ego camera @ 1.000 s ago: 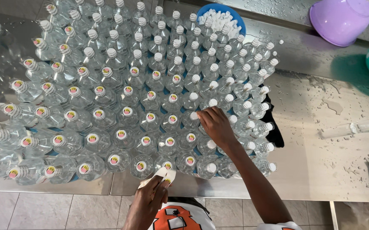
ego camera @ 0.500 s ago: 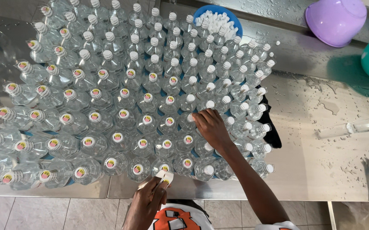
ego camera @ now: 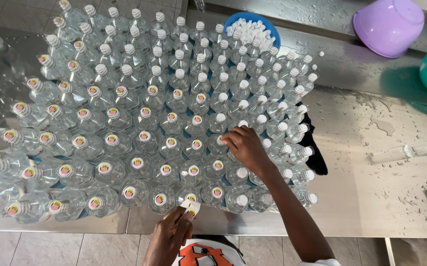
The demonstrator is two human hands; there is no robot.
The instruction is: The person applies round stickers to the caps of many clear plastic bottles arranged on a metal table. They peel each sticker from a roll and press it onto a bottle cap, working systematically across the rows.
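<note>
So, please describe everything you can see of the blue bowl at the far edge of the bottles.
The blue bowl is round, looks like plastic, and stands upright on the steel table behind the packed clear bottles. It is heaped with small white caps. Bottle tops hide its near rim, so only the far and right rim show. No hand touches it.

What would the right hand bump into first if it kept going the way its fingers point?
The right hand points left, fingertips already at a bottle cap. Going on, it would probably meet the stickered cap next to it.
</note>
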